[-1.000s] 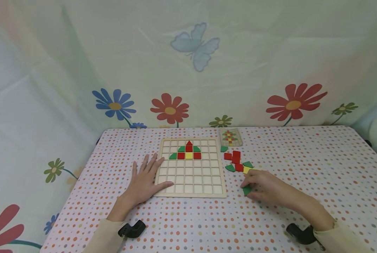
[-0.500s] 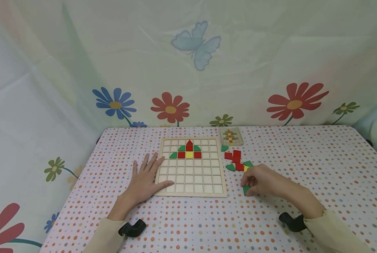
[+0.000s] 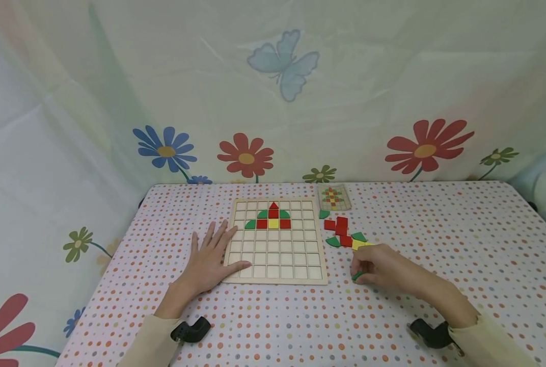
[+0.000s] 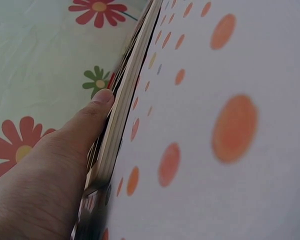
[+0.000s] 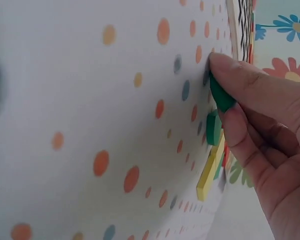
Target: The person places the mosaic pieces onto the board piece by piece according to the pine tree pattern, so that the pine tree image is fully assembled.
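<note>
My right hand (image 3: 385, 267) pinches a green quarter-circle tile (image 5: 221, 94) between thumb and finger, close over the table right of the wooden grid board (image 3: 282, 283). Fingers spread and straight, my left hand (image 3: 206, 265) rests along the board's left edge, its thumb (image 4: 92, 112) lying over the near left corner. On the board, a red triangle (image 3: 273, 206) tops rows of red squares, green quarter circles (image 3: 250, 224) and a yellow square (image 3: 273, 223). Beyond my right hand lie loose yellow tiles (image 5: 208, 172) and another green tile (image 5: 213, 128).
Loose red tiles (image 3: 342, 226) and green tiles (image 3: 333, 241) lie between the board and my right hand. A pattern card (image 3: 334, 198) sits at the back, right of the board. Behind the dotted table (image 3: 273, 326) hangs a flowered cloth (image 3: 186, 76).
The green tile in my right hand has tipped, so less of its face shows in the head view. My right hand has shifted only slightly. My left hand stays in place.
</note>
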Available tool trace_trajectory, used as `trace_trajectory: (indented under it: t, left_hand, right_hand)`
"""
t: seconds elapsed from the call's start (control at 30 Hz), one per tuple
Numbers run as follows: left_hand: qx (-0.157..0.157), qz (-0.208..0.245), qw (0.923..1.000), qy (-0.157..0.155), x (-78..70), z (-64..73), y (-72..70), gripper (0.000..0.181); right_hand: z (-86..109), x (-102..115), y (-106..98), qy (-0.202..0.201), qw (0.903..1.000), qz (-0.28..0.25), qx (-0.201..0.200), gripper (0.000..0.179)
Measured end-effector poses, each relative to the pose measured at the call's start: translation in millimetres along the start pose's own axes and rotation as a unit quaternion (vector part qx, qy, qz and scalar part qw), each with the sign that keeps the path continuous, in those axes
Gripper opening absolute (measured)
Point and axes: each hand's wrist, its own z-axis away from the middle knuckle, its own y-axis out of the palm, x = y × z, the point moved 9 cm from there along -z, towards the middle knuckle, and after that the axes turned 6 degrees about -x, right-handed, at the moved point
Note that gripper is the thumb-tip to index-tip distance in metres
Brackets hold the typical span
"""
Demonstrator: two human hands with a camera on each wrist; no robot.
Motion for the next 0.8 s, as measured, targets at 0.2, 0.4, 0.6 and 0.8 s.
trace_trajectory:
  t: [0.2, 0.4, 0.6, 0.8]
  left_hand:
    - [0.002, 0.002, 1.0, 0.001, -1.1, 0.6, -0.9, 0.102]
    - [0.005, -0.003, 1.0, -0.005, 1.5, 1.2, 0.4, 0.102]
    - [0.01, -0.001, 0.9999, -0.005, 1.6, 1.5, 1.2, 0.102]
    - [0.011, -0.001, 0.9999, -0.007, 1.3, 1.4, 0.1, 0.103]
  right_hand:
    - [-3.2, 10.2, -1.0, -0.032, 0.9992, 0.023, -0.002, 0.017]
    - [-18.3, 22.9, -5.0, -0.04, 0.9981, 0.03, -0.036, 0.015]
    - [-32.4, 27.0, -8.9, -0.019, 0.997, 0.013, -0.073, 0.021]
    - [-38.5, 30.2, -14.7, -0.023, 0.9947, 0.012, -0.1, 0.022]
